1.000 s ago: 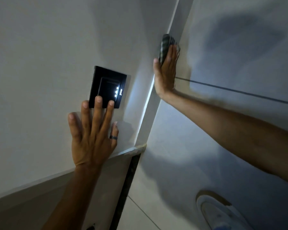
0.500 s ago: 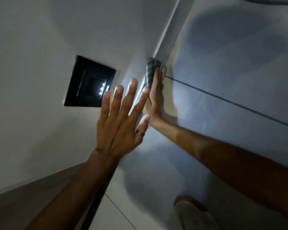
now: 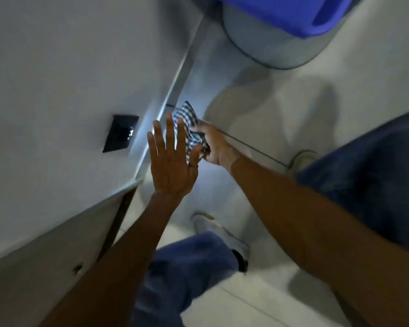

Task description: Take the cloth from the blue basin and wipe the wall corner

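A blue-and-white checked cloth (image 3: 189, 127) is gripped in my right hand (image 3: 214, 147), held off the wall just right of the wall corner (image 3: 172, 90). My left hand (image 3: 171, 161) is raised in front of the cloth with fingers spread and a ring on one finger, holding nothing and partly covering the cloth's lower edge. The blue basin (image 3: 293, 13) shows at the top right on the tiled floor, cut off by the frame edge.
A black wall panel (image 3: 121, 133) with small lights sits on the white wall left of the corner. A grey round container (image 3: 269, 48) lies under the basin. My legs in blue trousers and white shoes (image 3: 220, 234) stand on the floor below.
The view has tilted down toward the floor, bringing the basin and my legs into sight. My right hand came off the wall and now bunches the cloth; my left hand stays open.
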The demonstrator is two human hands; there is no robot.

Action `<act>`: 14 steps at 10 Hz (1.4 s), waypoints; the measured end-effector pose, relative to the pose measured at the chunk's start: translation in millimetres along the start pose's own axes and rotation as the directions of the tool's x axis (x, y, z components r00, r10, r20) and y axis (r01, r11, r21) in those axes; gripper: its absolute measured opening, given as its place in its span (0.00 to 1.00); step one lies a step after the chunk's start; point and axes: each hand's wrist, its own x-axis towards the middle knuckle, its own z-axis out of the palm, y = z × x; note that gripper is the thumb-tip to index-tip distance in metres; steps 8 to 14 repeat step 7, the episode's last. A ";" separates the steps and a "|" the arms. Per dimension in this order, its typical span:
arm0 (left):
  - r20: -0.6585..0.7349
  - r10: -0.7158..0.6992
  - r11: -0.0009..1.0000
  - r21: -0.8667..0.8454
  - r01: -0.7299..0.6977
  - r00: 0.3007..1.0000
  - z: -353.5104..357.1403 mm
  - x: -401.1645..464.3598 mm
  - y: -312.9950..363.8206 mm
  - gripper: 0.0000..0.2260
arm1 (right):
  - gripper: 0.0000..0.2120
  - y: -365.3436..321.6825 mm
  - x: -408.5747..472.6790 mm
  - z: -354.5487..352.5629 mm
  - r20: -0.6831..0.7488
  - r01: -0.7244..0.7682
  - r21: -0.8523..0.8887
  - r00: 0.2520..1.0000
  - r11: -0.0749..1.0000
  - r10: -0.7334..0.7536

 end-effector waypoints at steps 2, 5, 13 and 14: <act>0.074 -0.214 0.949 -0.221 0.225 0.974 -132.8 2.2 81.0 0.32 | 0.21 -115.8 -173.1 -25.1 -0.063 0.157 -0.278 0.982 0.948 -0.181; 0.031 -0.416 0.831 -0.393 0.394 0.909 -140.9 78.2 161.9 0.29 | 0.20 -293.9 -145.7 -105.9 -0.054 0.291 -0.697 0.890 0.655 -0.453; -0.083 -0.485 0.850 -0.280 0.446 0.871 -142.3 108.1 166.4 0.31 | 0.24 -319.9 -117.2 -108.5 -0.020 0.036 -0.991 0.910 0.127 -0.413; -0.083 -0.485 0.850 -0.280 0.446 0.871 -142.3 108.1 166.4 0.31 | 0.24 -319.9 -117.2 -108.5 -0.020 0.036 -0.991 0.910 0.127 -0.413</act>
